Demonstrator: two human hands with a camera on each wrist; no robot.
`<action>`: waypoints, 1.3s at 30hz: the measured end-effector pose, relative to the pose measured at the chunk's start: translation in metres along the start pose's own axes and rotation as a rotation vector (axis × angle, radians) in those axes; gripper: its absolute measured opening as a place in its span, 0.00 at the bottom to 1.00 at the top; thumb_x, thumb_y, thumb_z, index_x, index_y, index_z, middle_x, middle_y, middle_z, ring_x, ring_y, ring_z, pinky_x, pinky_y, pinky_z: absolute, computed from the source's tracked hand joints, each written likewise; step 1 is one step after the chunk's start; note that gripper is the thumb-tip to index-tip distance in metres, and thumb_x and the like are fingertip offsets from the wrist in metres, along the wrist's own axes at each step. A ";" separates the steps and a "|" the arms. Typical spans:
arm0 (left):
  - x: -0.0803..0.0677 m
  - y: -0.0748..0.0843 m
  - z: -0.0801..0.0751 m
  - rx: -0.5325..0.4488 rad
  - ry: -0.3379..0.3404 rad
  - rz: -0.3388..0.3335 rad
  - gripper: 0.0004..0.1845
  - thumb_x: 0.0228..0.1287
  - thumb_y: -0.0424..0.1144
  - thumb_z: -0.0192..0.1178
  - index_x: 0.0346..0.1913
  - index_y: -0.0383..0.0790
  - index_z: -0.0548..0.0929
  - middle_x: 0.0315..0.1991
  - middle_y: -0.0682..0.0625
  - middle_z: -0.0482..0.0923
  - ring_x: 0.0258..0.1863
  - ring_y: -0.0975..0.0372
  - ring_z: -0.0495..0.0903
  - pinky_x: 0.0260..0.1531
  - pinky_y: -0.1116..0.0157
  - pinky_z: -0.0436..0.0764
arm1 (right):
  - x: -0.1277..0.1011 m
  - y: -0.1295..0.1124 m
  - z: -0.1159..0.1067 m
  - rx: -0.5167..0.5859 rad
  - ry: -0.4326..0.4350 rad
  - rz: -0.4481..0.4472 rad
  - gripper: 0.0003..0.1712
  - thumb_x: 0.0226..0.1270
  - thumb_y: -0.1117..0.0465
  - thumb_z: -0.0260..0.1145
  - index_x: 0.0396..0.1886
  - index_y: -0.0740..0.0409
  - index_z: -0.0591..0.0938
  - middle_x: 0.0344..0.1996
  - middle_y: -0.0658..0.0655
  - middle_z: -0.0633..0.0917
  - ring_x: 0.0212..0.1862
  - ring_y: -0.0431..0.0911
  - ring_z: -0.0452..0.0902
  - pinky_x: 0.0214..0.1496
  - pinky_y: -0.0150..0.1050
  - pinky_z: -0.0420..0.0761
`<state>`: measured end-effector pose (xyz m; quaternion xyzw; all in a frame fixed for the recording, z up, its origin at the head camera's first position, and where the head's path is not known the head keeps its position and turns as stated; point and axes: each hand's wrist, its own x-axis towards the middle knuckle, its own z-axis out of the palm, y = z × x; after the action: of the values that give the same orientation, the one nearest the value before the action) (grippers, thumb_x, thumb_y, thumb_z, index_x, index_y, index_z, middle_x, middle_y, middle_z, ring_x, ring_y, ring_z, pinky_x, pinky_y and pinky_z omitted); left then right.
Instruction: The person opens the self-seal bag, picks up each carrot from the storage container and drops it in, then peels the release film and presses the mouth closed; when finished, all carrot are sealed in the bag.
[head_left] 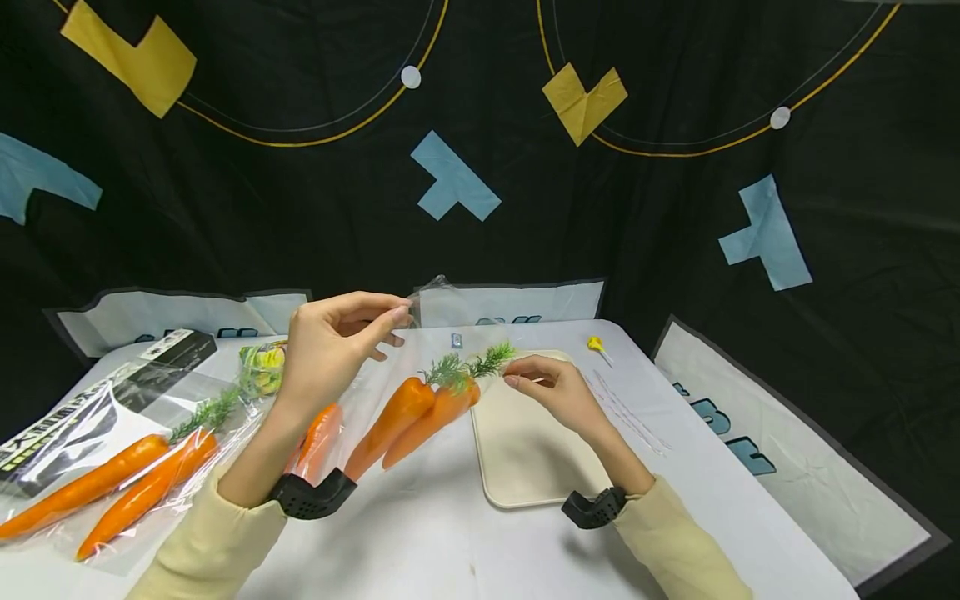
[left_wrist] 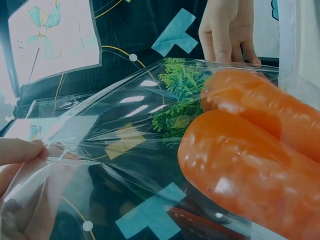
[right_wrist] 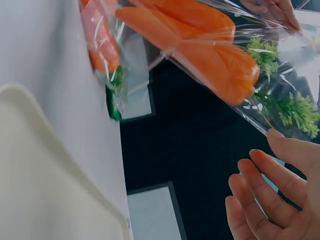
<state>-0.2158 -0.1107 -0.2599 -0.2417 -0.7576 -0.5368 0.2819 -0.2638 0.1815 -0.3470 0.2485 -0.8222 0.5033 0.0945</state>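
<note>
Between my hands, raised over the table, hangs a clear plastic bag (left_wrist: 135, 100) holding two orange carrots (head_left: 408, 417) with green leafy tops (head_left: 468, 367). My left hand (head_left: 330, 346) pinches the gathered film at the bag's upper corner between thumb and fingertips. On the other side is my right hand (head_left: 551, 387), its thumb tip right at the bag's edge beside the leaves. In the right wrist view, that hand's fingers (right_wrist: 270, 185) are loosely bent and spread apart from the thumb.
A cream tray (head_left: 540, 450) lies beneath my right hand. Left are more bagged carrots (head_left: 142, 487), a printed black-and-white package (head_left: 97, 400) and a green-yellow packet (head_left: 262, 369). Another bagged carrot (head_left: 318, 442) lies behind my left wrist. A small yellow item (head_left: 596, 343) and thin strips (head_left: 626, 412) lie right.
</note>
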 end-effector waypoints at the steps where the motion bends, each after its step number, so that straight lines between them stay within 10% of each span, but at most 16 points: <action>1: 0.000 0.000 0.000 -0.001 0.002 0.003 0.09 0.61 0.41 0.67 0.43 0.43 0.88 0.36 0.52 0.86 0.28 0.65 0.85 0.25 0.65 0.83 | 0.002 0.001 0.002 0.019 0.009 -0.001 0.11 0.65 0.64 0.66 0.45 0.63 0.85 0.44 0.57 0.85 0.46 0.47 0.81 0.47 0.39 0.80; 23: -0.013 -0.016 -0.024 -0.015 0.042 -0.047 0.10 0.63 0.37 0.65 0.45 0.39 0.87 0.39 0.50 0.87 0.34 0.65 0.86 0.35 0.69 0.83 | 0.009 -0.017 0.004 0.212 0.198 -0.129 0.09 0.66 0.65 0.65 0.40 0.68 0.83 0.39 0.65 0.84 0.40 0.57 0.79 0.48 0.38 0.80; 39: -0.019 -0.042 -0.036 -0.315 0.041 -0.222 0.14 0.66 0.38 0.62 0.50 0.32 0.82 0.41 0.52 0.86 0.37 0.61 0.86 0.39 0.66 0.82 | 0.016 -0.056 -0.014 -0.010 0.198 -0.419 0.05 0.67 0.72 0.61 0.41 0.65 0.81 0.41 0.59 0.84 0.44 0.46 0.81 0.52 0.38 0.78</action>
<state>-0.2240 -0.1589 -0.2916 -0.1865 -0.6803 -0.6814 0.1951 -0.2508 0.1676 -0.2897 0.3626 -0.7419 0.4905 0.2784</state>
